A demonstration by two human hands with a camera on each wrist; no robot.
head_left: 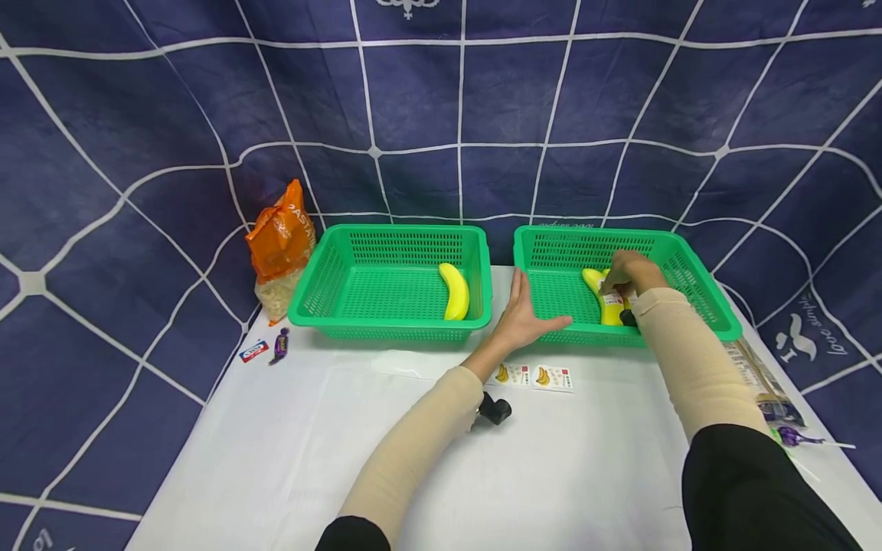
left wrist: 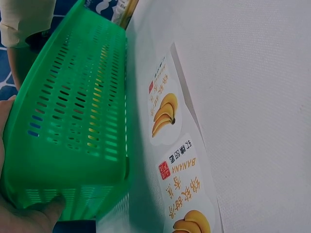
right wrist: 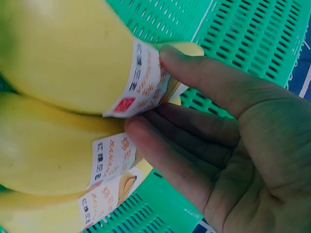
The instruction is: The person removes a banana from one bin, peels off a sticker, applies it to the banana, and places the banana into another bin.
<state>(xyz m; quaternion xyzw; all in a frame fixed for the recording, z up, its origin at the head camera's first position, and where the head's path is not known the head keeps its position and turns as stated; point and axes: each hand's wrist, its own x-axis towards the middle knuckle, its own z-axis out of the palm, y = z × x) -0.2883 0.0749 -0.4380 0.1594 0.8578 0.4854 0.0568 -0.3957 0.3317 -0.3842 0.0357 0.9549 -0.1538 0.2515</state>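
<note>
Sticking labels: right hand (head_left: 628, 273) inside the right basket (head_left: 696, 287), on the bananas (head_left: 606, 302)
Risk: label (right wrist: 141, 80) on the top banana only half down, edge lifted, could crease or peel if pressed crooked
Right fingers: (right wrist: 194, 73) loosely curled, tips pinching that label against the peel
Left hand: (head_left: 524, 317) fingers straight, flat against the right basket's near left corner, steadying it
Spares: sticker sheet (head_left: 534, 376) on the table just near the basket
Left basket: (head_left: 324, 287) one banana (head_left: 455, 291), untouched

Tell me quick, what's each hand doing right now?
Left hand: open, straight fingers resting against the right green basket.
Right hand: pinching a banana label on the bananas.
</note>
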